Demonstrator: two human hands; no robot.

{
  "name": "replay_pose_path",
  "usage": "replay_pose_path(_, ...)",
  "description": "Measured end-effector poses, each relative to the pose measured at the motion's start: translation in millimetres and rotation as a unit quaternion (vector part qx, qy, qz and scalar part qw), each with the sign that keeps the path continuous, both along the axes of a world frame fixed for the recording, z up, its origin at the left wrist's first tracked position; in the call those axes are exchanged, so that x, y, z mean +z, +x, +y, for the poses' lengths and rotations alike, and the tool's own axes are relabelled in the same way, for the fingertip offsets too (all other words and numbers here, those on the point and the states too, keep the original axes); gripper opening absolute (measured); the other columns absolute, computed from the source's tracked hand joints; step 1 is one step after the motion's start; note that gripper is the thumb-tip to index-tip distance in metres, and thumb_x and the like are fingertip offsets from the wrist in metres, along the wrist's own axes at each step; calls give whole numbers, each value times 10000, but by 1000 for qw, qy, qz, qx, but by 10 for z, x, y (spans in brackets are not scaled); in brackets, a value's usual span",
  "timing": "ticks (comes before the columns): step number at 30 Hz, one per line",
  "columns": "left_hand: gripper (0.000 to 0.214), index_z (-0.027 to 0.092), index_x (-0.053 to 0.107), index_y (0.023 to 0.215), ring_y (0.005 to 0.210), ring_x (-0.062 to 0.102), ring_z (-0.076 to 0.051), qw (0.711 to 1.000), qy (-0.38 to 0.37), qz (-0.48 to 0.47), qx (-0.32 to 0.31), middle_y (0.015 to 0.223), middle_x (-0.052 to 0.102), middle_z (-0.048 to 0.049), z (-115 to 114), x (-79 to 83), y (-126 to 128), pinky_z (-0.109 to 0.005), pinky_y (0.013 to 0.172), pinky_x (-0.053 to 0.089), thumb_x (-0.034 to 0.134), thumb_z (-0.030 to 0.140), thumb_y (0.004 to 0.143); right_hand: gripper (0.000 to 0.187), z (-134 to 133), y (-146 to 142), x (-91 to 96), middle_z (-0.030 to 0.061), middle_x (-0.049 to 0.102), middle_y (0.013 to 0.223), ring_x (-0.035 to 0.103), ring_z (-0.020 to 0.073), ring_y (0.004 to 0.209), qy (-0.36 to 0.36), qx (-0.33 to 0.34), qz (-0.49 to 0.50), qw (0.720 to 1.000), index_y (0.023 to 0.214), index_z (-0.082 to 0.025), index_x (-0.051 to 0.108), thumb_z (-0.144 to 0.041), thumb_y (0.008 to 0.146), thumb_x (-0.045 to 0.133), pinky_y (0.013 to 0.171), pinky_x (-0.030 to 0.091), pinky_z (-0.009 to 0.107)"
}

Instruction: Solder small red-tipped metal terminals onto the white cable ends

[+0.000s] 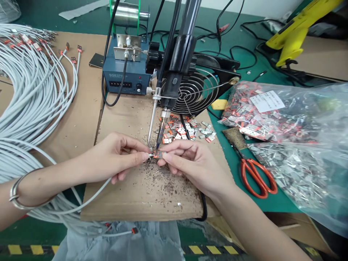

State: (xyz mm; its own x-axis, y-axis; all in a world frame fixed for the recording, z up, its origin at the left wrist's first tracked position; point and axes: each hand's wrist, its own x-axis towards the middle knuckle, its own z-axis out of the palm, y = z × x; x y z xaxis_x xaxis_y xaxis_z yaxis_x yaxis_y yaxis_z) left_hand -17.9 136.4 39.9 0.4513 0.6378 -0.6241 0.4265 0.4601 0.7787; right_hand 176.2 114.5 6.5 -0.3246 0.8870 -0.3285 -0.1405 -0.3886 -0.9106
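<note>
Between thumb and fingers, my left hand (119,157) pinches the end of a white cable (95,195) that trails down to the left. My right hand (190,159) grips a small USB connector (160,154) with an orange part, up against the cable end. Right above the joint, the tip of a soldering iron (161,132) points down onto or close to the connector; exact contact cannot be made out. A thin bent metal solder feed tube (152,125) comes down beside the iron. Brown specks of residue cover the cardboard (130,203) beneath both hands.
Behind stand a blue solder feeder (126,78) with a solder spool (126,15) and a fan (190,90). Loose connectors (185,130) lie near the iron. Orange-handled scissors (257,177) and bagged connectors (255,105) are right; bundled white cables (35,90) left.
</note>
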Motion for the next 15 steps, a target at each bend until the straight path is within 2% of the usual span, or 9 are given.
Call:
replay_pose_path(7, 138, 144, 628, 914, 271, 376, -40, 1000, 1, 7, -1, 340, 438, 96, -10, -1, -3, -88, 272, 345, 568, 246, 845, 113, 4, -16, 4, 5, 706, 617, 560, 83, 457, 16, -2, -7, 1000, 742, -193, 685, -250, 666, 744, 411, 413, 199)
replay_pose_path(15, 126, 119, 629, 866, 290, 378, -34, 999, 4, 32, -8, 354, 442, 100, 7, 23, 46, -81, 275, 357, 544, 211, 853, 81, 4, -38, 14, 5, 706, 600, 522, 59, 423, 1, -8, -27, 1000, 723, -177, 686, -207, 665, 733, 397, 402, 178)
